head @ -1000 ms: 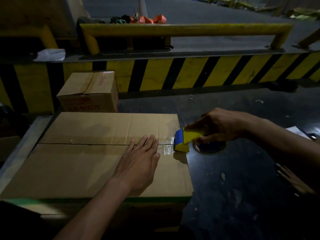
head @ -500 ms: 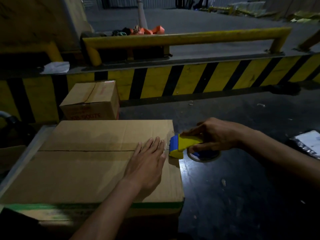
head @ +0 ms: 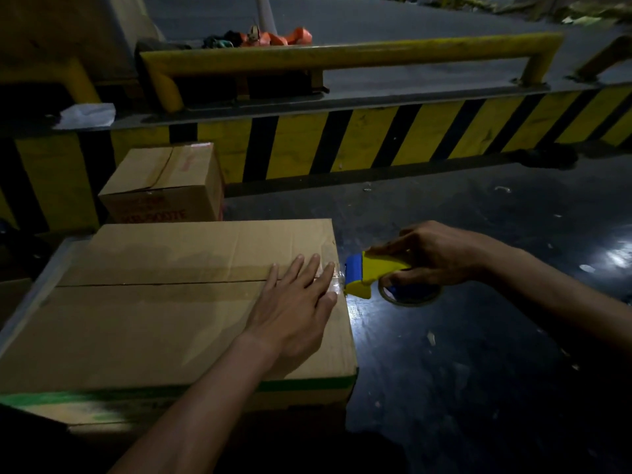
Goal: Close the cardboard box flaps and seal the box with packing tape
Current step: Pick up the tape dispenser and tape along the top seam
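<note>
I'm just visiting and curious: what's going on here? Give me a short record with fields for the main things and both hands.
box: large cardboard box, flaps shut, seam running along the top
tape: clear strip at the seam's right end, leading to the dispenser
left hand: left hand flat on the box top, fingers pressing the tape end
right hand: right hand gripping the yellow and blue tape dispenser just off the box's right edge
nearby: smaller cardboard box behind, closed
backdrop: yellow and black striped barrier
</note>
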Tool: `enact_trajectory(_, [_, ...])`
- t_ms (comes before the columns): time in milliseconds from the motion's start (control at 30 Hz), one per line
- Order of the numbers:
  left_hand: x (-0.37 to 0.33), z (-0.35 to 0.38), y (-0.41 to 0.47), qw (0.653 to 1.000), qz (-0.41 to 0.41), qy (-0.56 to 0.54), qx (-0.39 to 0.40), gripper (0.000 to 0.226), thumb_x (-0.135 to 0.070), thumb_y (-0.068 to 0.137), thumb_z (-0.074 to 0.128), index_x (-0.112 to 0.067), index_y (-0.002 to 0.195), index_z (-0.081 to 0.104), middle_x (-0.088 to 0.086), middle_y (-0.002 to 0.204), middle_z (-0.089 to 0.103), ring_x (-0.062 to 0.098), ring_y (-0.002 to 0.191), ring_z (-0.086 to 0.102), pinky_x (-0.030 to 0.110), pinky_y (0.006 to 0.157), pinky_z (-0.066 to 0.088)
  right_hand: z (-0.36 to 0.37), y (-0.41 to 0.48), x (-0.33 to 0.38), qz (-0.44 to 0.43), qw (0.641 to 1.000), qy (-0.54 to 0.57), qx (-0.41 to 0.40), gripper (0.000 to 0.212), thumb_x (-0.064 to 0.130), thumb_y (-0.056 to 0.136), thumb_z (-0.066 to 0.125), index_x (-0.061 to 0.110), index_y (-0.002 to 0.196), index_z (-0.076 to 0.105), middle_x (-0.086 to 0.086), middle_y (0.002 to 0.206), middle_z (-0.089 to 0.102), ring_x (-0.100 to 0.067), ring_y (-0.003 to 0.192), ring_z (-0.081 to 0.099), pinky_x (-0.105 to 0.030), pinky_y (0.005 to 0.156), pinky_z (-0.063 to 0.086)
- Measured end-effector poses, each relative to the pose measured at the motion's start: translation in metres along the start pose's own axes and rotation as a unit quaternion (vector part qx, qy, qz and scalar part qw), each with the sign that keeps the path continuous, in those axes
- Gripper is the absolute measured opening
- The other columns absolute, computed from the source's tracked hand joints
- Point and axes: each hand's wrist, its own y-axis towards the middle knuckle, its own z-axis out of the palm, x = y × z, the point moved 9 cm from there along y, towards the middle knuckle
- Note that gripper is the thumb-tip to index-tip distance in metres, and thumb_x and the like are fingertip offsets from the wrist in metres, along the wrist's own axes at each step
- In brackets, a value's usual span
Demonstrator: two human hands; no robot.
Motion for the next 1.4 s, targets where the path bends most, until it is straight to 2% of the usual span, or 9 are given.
enact_trajectory(133, [0.003, 0.001, 0.0, 1.0, 0.004, 0.007, 0.002, 0.057, -0.052, 0.103, 0.003, -0.038, 0.158, -0.006, -0.012, 0.166, -0.013, 0.014, 0.152, -0.017, 0.048, 0.124, -0.005, -0.008, -0.007, -0.002, -0.003, 1.0, 0.005, -0.006, 0.069, 0.064, 0.083, 0.054, 0.041, 0.146, 0.04, 0.025, 0.087, 0.041, 0.004, 0.072, 0.05, -0.01, 0.057, 0.036])
enact_trajectory(233, [0.002, 0.0, -0.001, 1.0, 0.003, 0.009, 0.006, 0.057, -0.052, 0.103, 0.002, -0.038, 0.158, -0.007, -0.011, 0.166, -0.013, 0.015, 0.152, -0.017, 0.048, 0.124, -0.004, -0.006, -0.009, -0.005, -0.005, 1.0, 0.01, -0.008, 0.066, 0.061, 0.086, 0.056, 0.041, 0.147, 0.039, 0.017, 0.106, 0.054, 0.0, 0.084, 0.058, -0.01, 0.063, 0.038])
enact_trajectory(333, [0.002, 0.0, -0.001, 1.0, 0.002, 0.008, 0.006, 0.057, -0.051, 0.103, 0.003, -0.037, 0.158, -0.006, -0.01, 0.166, -0.012, 0.015, 0.153, -0.016, 0.049, 0.124, -0.003, -0.002, -0.007, -0.008, -0.005, 1.0, 0.021, 0.005, 0.065, 0.061, 0.087, 0.057, 0.043, 0.147, 0.038, 0.014, 0.108, 0.052, 0.001, 0.092, 0.058, -0.012, 0.068, 0.04])
enact_trajectory(500, [0.002, -0.001, -0.001, 1.0, 0.0, 0.001, -0.003, 0.057, -0.051, 0.104, 0.004, -0.038, 0.159, -0.003, -0.011, 0.167, -0.009, 0.014, 0.153, -0.016, 0.048, 0.124, -0.004, -0.002, -0.006, -0.009, -0.011, 0.999, 0.041, 0.01, 0.064, 0.058, 0.087, 0.059, 0.043, 0.146, 0.04, 0.028, 0.088, 0.04, 0.021, 0.078, 0.05, -0.007, 0.061, 0.041])
enact_trajectory(633, [0.001, 0.0, 0.0, 1.0, -0.003, 0.006, 0.003, 0.057, -0.051, 0.104, 0.004, -0.038, 0.158, -0.003, -0.011, 0.166, -0.01, 0.014, 0.152, -0.016, 0.049, 0.124, -0.004, -0.001, -0.012, -0.018, -0.005, 0.999, 0.044, 0.016, 0.064, 0.061, 0.086, 0.059, 0.043, 0.145, 0.041, 0.03, 0.091, 0.042, 0.016, 0.078, 0.052, -0.008, 0.063, 0.042])
enact_trajectory(833, [-0.001, 0.001, -0.001, 1.0, -0.002, 0.015, 0.002, 0.058, -0.052, 0.103, 0.002, -0.037, 0.158, -0.005, -0.01, 0.166, -0.012, 0.014, 0.152, -0.017, 0.048, 0.124, -0.004, 0.013, -0.009, -0.019, -0.001, 1.0, -0.001, 0.018, 0.069, 0.07, 0.083, 0.053, 0.042, 0.145, 0.042, 0.018, 0.092, 0.049, -0.002, 0.075, 0.056, -0.017, 0.06, 0.043])
enact_trajectory(967, [0.0, 0.002, -0.001, 1.0, -0.005, 0.013, 0.002, 0.058, -0.052, 0.103, 0.001, -0.037, 0.158, -0.007, -0.011, 0.165, -0.015, 0.014, 0.151, -0.02, 0.048, 0.124, -0.004, 0.016, 0.007, -0.009, -0.005, 0.999, -0.005, 0.048, 0.063, 0.06, 0.087, 0.057, 0.038, 0.145, 0.043, 0.022, 0.095, 0.055, 0.006, 0.07, 0.052, -0.009, 0.059, 0.039])
enact_trajectory(1100, [-0.001, 0.001, -0.001, 1.0, -0.006, 0.008, -0.006, 0.058, -0.053, 0.103, 0.002, -0.038, 0.158, -0.006, -0.012, 0.165, -0.014, 0.013, 0.151, -0.02, 0.048, 0.124, -0.005, 0.015, 0.027, -0.003, 0.004, 0.993, 0.004, 0.114, 0.06, 0.055, 0.088, 0.059, 0.037, 0.144, 0.045, 0.007, 0.133, 0.06, -0.008, 0.103, 0.06, -0.023, 0.081, 0.051])
enact_trajectory(1400, [0.001, 0.003, 0.001, 1.0, -0.004, 0.002, -0.02, 0.056, -0.053, 0.104, 0.004, -0.042, 0.157, -0.006, -0.014, 0.165, -0.014, 0.012, 0.151, -0.02, 0.046, 0.124, -0.008, 0.006, 0.058, 0.013, 0.023, 0.977, -0.028, 0.209, 0.057, 0.055, 0.086, 0.063, 0.036, 0.139, 0.053, 0.007, 0.137, 0.058, -0.018, 0.121, 0.056, -0.032, 0.091, 0.047])
